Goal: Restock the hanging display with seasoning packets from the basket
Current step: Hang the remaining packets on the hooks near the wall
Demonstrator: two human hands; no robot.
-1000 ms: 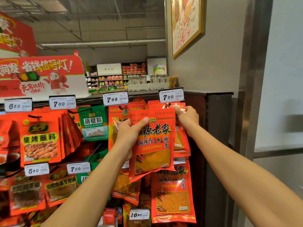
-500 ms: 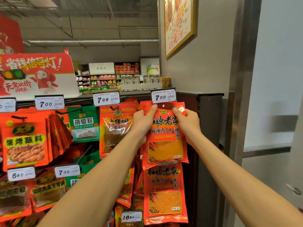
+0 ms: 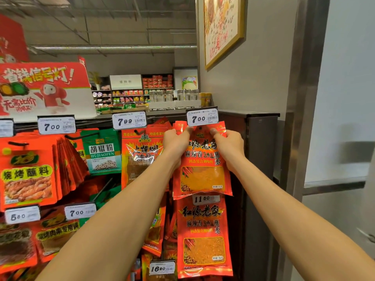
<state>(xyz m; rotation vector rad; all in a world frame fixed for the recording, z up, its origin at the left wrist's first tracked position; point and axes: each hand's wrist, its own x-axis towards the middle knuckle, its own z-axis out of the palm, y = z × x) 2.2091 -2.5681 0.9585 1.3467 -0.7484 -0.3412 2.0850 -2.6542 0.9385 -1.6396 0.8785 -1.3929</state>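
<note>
A red seasoning packet (image 3: 202, 167) is held up at centre right of the frame, directly beneath the 7.00 price tag (image 3: 202, 118). Its top edge is pinched at both corners: the left hand (image 3: 176, 143) grips the upper left corner, the right hand (image 3: 230, 145) the upper right, fingers curled onto the foil in each case. The packet hangs roughly upright and flat to the display, its top margin tucked just under the tag. The peg itself is hidden behind tag and packet, so whether the hang hole is already threaded cannot be told. An identical packet (image 3: 204, 238) is seen hanging directly below, under an 11.50 tag (image 3: 205, 199). To the left, a green pepper packet (image 3: 102, 153) and other red packets (image 3: 28, 177) are seen on neighbouring hooks. The basket is not in view. Step judged in hand: hanging of this packet on the top right hook, at or near threading. The next move is judged to call for alignment of the hole with the peg tip, a push back along the peg, then release of both corners once the weight is taken by the hook. Risk noted: the hole may miss the peg unseen behind the tag.
</note>
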